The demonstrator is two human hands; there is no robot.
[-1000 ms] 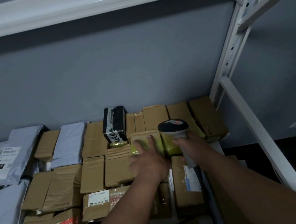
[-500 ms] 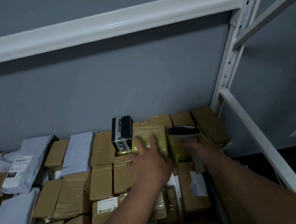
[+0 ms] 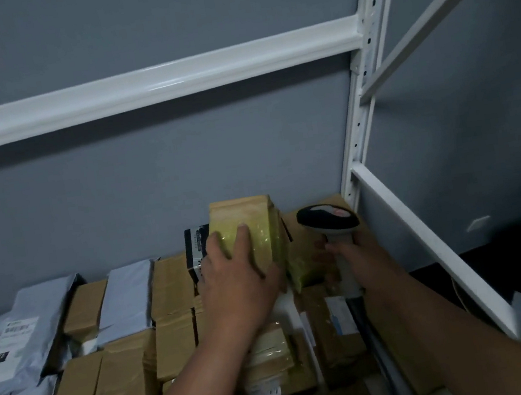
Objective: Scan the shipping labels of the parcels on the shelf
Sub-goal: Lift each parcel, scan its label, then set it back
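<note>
My left hand [image 3: 234,283] grips a brown cardboard parcel wrapped in yellowish tape [image 3: 249,222] and holds it tilted up above the packed row of parcels. No shipping label shows on the face turned to me. My right hand [image 3: 346,257] grips the handle of a handheld barcode scanner [image 3: 326,220], whose black and white head sits just right of the raised parcel. A black printed box [image 3: 195,247] stands directly left of the raised parcel.
Several brown boxes [image 3: 171,311] and grey poly mailers [image 3: 25,334] fill the shelf, some with white labels facing up. A white crossbeam [image 3: 151,82] runs overhead and a white upright post [image 3: 359,91] stands at the right. A grey wall lies behind.
My left hand has lifted the yellow-taped parcel up off the row and tipped it upright. The scanner in my right hand stays beside it. My view has tilted downward.
</note>
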